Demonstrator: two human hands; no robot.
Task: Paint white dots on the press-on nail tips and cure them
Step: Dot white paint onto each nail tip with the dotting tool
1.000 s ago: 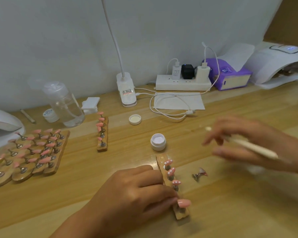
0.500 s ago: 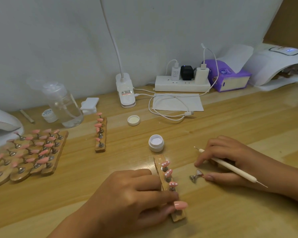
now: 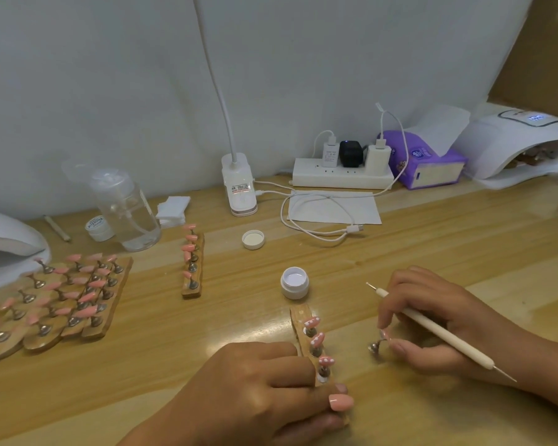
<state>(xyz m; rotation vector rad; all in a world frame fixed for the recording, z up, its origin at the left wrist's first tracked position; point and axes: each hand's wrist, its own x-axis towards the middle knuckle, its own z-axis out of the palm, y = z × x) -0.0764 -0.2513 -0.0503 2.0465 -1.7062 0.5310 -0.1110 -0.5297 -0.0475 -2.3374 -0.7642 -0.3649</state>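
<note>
Wood strip (image 3: 298, 320), as before, tight in L hand (image 3: 255, 391); dotting tool (image 3: 438, 333) in R hand (image 3: 442, 323), pinch now on loose stand (image 3: 375, 347).

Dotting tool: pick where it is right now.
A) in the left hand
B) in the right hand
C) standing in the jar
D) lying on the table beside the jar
B: the right hand grips the white dotting tool, clear of the open jar, while the left hand holds the wooden strip.
</note>
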